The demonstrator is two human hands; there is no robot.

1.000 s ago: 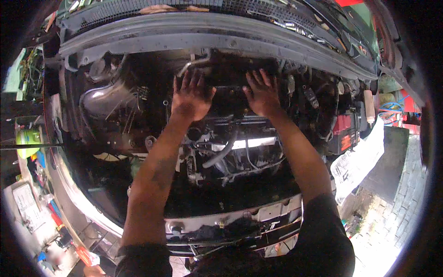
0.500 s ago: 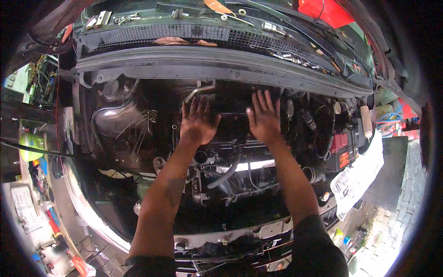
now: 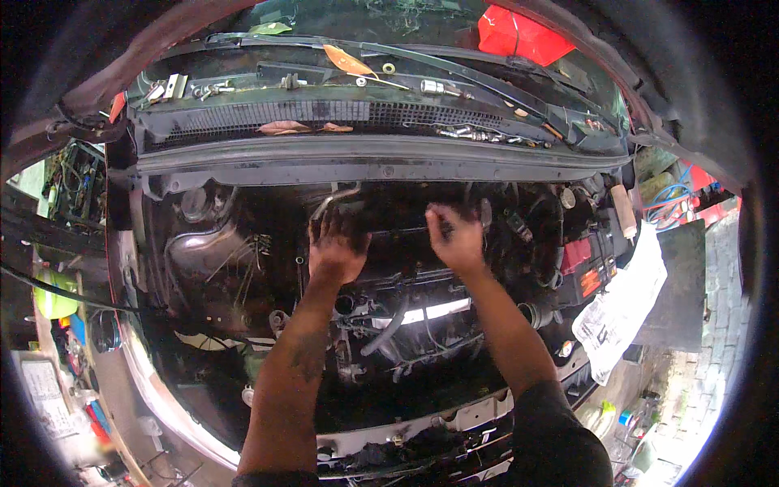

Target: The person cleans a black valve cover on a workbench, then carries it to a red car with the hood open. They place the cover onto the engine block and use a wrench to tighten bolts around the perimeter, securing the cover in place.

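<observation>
Both of my forearms reach over a dark engine bay. My left hand (image 3: 337,250) hovers above the black engine cover (image 3: 398,235), its fingers stretched out toward the windshield and a little blurred. Beyond its fingertips runs a bent metal pipe (image 3: 337,195). My right hand (image 3: 456,242) is over the right part of the same cover. Its fingers look bent and are smeared by motion, so their pose is unclear. No object shows in either hand. Whether the hands touch the cover, I cannot tell.
Loose sockets (image 3: 442,87), bolts (image 3: 213,88) and dry leaves (image 3: 345,60) lie on the cowl below the windshield. A battery (image 3: 591,277) sits at the right, beside a white plastic sheet (image 3: 621,312). A red object (image 3: 523,36) rests on the glass. Tools lie left of the car.
The view has tilted up, showing more of the windshield. My right hand's fingers, stretched out before, now look bent and blurred. My left hand stays stretched out.
</observation>
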